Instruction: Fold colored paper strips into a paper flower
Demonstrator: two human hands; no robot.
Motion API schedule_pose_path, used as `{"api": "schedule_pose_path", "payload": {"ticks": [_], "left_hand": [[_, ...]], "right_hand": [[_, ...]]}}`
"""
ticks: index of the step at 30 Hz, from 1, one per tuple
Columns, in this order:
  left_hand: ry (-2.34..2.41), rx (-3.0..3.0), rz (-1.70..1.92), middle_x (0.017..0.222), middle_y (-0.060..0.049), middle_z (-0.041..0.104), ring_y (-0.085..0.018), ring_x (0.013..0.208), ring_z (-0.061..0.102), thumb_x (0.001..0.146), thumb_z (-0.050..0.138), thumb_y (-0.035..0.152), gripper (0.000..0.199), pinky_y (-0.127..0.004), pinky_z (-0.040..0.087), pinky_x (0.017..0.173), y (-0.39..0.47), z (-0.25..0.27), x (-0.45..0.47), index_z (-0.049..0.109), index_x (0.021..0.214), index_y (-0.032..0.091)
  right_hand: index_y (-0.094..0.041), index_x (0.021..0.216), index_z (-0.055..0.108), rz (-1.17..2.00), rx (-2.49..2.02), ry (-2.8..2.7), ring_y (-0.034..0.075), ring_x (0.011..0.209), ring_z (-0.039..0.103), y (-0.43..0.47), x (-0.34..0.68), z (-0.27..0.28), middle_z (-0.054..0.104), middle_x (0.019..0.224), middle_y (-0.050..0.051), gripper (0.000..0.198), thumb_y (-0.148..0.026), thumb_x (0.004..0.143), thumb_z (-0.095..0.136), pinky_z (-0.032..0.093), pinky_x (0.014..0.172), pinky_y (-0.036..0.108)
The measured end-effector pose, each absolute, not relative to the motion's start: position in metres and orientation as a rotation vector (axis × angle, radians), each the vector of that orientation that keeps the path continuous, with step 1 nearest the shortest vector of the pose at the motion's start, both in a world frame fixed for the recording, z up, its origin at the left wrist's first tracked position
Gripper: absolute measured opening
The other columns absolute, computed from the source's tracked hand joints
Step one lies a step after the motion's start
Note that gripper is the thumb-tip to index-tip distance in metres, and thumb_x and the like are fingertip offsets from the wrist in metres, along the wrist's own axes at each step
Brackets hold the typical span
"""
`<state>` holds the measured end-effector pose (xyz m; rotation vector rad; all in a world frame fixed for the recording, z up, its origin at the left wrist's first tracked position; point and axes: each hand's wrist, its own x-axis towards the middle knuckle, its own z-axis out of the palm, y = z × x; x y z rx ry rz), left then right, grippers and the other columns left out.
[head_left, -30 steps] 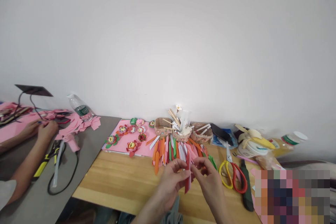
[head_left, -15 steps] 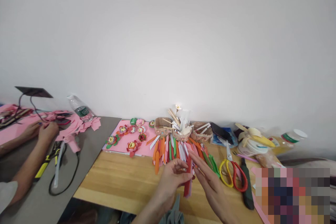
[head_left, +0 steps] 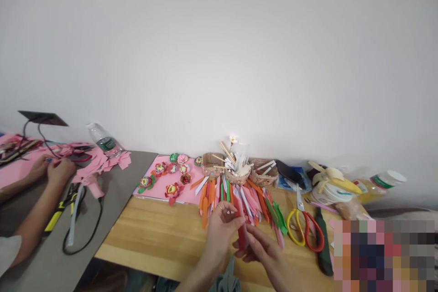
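Note:
A red paper strip (head_left: 241, 230), with a pinkish edge showing, stands between my two hands over the wooden table (head_left: 150, 228). My left hand (head_left: 222, 226) pinches its upper part between thumb and fingers. Around the lower part of the same strip are the curled fingers and thumb of my right hand (head_left: 262, 248). Just beyond my hands lies a fan of cut paper strips (head_left: 208, 196) in orange, white, green and pink. Scissors (head_left: 301, 219) with one yellow and one red handle lie to the right of my right hand.
Paper flowers (head_left: 173, 190) sit on pink sheets at the left. Small baskets (head_left: 214, 164) with white sticks stand by the wall. Right are a dark-handled tool (head_left: 323, 242), a tub (head_left: 330, 191) and a bottle (head_left: 383, 180). A co-worker's hands (head_left: 59, 171) work beyond a pink glue gun (head_left: 92, 185).
My right hand has gone from straight, extended fingers beside the strip to curled fingers around its lower part. My left hand keeps its pinch, with the strip now tilted.

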<state>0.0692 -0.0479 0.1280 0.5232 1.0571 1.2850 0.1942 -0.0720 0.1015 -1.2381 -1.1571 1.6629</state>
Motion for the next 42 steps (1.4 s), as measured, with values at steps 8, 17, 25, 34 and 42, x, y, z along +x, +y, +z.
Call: {"api": "schedule_pose_path", "payload": {"ticks": [8,17,25,34,42], "left_hand": [[0.909,0.580,1.169,0.077,-0.003,0.064,-0.014,0.066,0.056,0.052,0.078,0.026,0.051,-0.024,0.039,0.060,-0.042,0.123,0.055,0.056,0.096,0.018],[0.792,0.782,1.120,0.068,0.000,0.063,-0.012,0.064,0.054,0.052,0.079,0.023,0.028,-0.022,0.039,0.060,-0.042,0.118,0.043,0.063,0.074,0.015],[0.804,0.856,1.209,0.069,-0.001,0.063,-0.013,0.068,0.057,0.058,0.075,0.020,0.018,-0.023,0.042,0.064,-0.047,0.124,0.045,0.062,0.068,0.015],[0.684,0.565,1.209,0.086,-0.003,0.069,-0.012,0.073,0.061,0.053,0.079,0.018,0.039,-0.021,0.045,0.067,-0.054,0.138,0.054,0.063,0.089,0.020],[0.664,0.413,1.182,0.077,-0.004,0.070,-0.010,0.072,0.062,0.058,0.077,0.023,0.020,-0.018,0.045,0.069,-0.060,0.147,0.066,0.071,0.075,0.015]], "right_hand": [[-0.016,0.062,0.059,1.674,-1.219,-1.249,0.011,0.046,0.051,-0.069,0.193,0.123,0.059,0.054,0.000,0.042,-0.056,0.074,0.053,0.041,0.048,0.022],[-0.018,0.100,0.067,1.280,-1.430,-1.506,0.014,0.051,0.053,-0.076,0.207,0.139,0.059,0.055,0.001,0.041,-0.047,0.082,0.044,0.043,0.048,0.023],[-0.024,0.103,0.067,1.050,-1.374,-1.504,0.018,0.069,0.064,-0.079,0.205,0.141,0.071,0.090,0.007,0.030,-0.036,0.080,0.053,0.052,0.058,0.024],[-0.027,0.092,0.069,0.772,-1.200,-1.577,0.014,0.066,0.063,-0.080,0.208,0.143,0.068,0.075,0.002,0.019,-0.021,0.080,0.057,0.051,0.059,0.020],[-0.024,0.094,0.069,0.528,-1.133,-1.655,0.015,0.071,0.065,-0.080,0.207,0.138,0.068,0.079,0.004,0.022,-0.016,0.077,0.059,0.053,0.063,0.019]]}}
